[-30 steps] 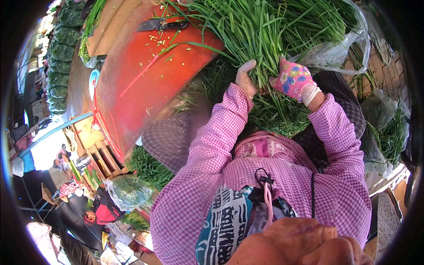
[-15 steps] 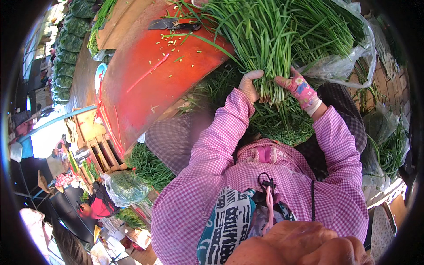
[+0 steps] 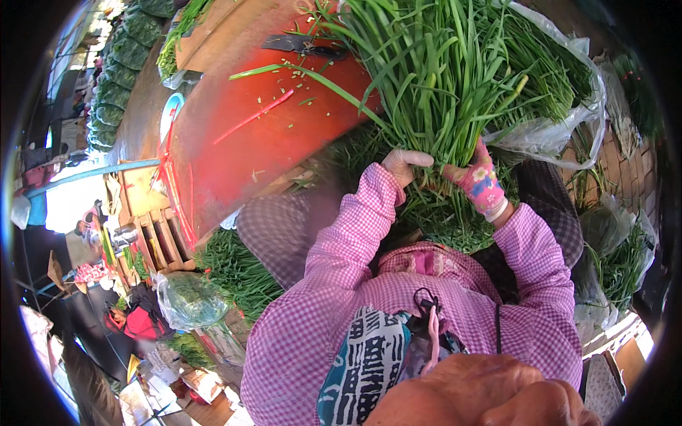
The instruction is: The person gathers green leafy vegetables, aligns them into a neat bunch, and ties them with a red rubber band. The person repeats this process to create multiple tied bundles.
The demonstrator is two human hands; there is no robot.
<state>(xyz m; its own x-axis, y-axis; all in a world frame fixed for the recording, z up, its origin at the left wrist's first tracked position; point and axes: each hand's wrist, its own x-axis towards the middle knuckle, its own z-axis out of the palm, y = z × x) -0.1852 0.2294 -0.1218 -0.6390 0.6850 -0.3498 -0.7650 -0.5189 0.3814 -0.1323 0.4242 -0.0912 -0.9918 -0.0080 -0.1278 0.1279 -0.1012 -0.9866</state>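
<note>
Between my two hands stands a bunch of garlic chives [image 3: 433, 85], its long flat green leaves fanning away from me. My left hand [image 3: 407, 165], in a pale glove, closes round the left side of the stems with the thumb across the front. On the right side, my right hand [image 3: 482, 182], in a pink flowered glove with bare-looking thumb, wraps the same stems. The stem ends are mostly hidden low between the hands. More loose chives [image 3: 455, 224] lie beneath them, over my lap.
A red board [image 3: 284, 106] on the left carries a dark-bladed knife [image 3: 305, 47], a red strip [image 3: 253, 116] and chopped green bits. Clear plastic [image 3: 579, 128] holds more chives at right. Bagged greens [image 3: 192, 299] sit at lower left.
Both hands and the bunch have come down closer to my body. The leaves spread wider, with one long leaf reaching left over the board. The stem ends, visible before, are now mostly hidden.
</note>
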